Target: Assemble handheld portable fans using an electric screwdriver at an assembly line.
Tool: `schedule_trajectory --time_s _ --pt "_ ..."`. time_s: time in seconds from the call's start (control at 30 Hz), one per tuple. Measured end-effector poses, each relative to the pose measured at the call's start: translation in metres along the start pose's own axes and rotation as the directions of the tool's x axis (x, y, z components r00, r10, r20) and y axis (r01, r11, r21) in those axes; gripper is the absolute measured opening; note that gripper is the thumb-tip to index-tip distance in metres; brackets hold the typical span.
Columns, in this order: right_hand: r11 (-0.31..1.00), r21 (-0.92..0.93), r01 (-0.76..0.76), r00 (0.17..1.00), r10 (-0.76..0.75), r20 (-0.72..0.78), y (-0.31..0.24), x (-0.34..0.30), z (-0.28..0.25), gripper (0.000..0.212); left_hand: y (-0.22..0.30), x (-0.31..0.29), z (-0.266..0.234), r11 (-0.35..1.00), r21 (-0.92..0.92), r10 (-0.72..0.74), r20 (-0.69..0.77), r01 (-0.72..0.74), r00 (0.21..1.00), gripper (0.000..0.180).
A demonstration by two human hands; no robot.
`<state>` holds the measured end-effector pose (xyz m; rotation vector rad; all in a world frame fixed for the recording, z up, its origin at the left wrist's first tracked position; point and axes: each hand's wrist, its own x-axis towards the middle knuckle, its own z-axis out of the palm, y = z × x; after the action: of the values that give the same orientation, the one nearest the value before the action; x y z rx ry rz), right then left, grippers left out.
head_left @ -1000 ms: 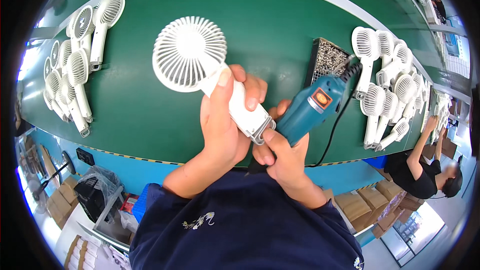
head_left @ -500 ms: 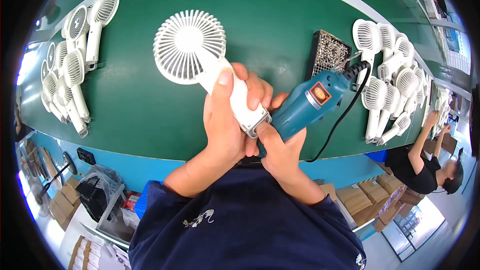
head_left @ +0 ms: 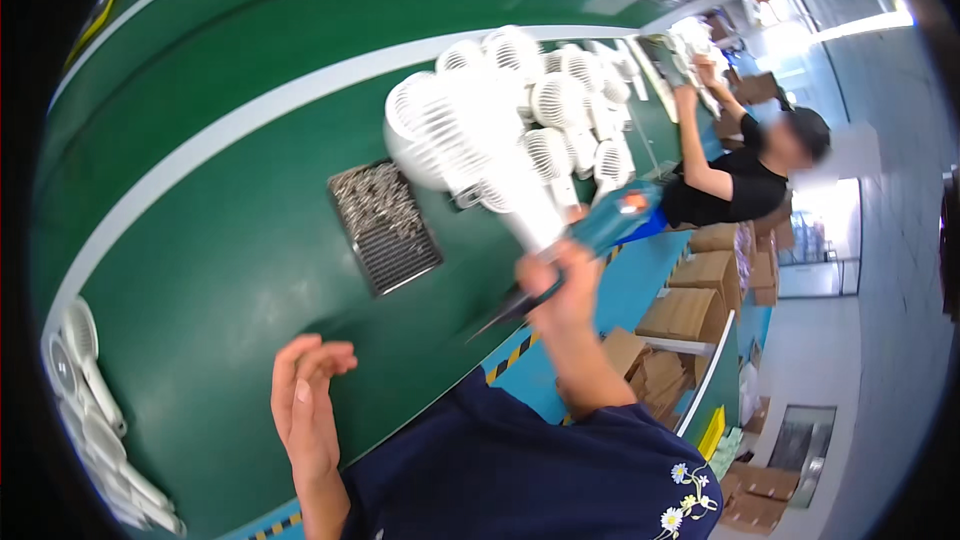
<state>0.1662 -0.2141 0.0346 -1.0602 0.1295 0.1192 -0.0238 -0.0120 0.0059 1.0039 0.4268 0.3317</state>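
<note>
My right hand grips a teal electric screwdriver, its dark nose and thin bit pointing down toward the near table edge. The same hand also holds the handle end of a white handheld fan, smeared by motion; its round head overlaps the fans behind. My left hand is off the fan, over the table with fingers apart and lightly bent, holding nothing. Between the hands and the far edge lies a black tray of small metal screws.
White handheld fans crowd the green table's far right; several more fans lie at the left. A person in black works beyond them. Cardboard boxes stand at the right below table height.
The view has swung right. My left hand has let go of the fan, while my right hand has carried fan and screwdriver toward the fans on the right.
</note>
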Motion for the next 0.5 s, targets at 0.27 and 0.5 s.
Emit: schedule_trajectory --time_s 0.27,0.5 --pt "0.866 -0.306 0.395 0.810 -0.486 -0.329 -0.157 0.167 -0.218 0.024 -0.014 0.025 0.011 0.990 -0.080 -0.114 -0.020 0.112 0.993 0.021" --pt "0.860 -0.498 -0.114 0.891 -0.133 -0.434 -0.136 0.289 -0.314 0.025 -0.010 0.004 -0.009 0.986 -0.020 -0.166 -0.206 0.165 0.964 0.023"
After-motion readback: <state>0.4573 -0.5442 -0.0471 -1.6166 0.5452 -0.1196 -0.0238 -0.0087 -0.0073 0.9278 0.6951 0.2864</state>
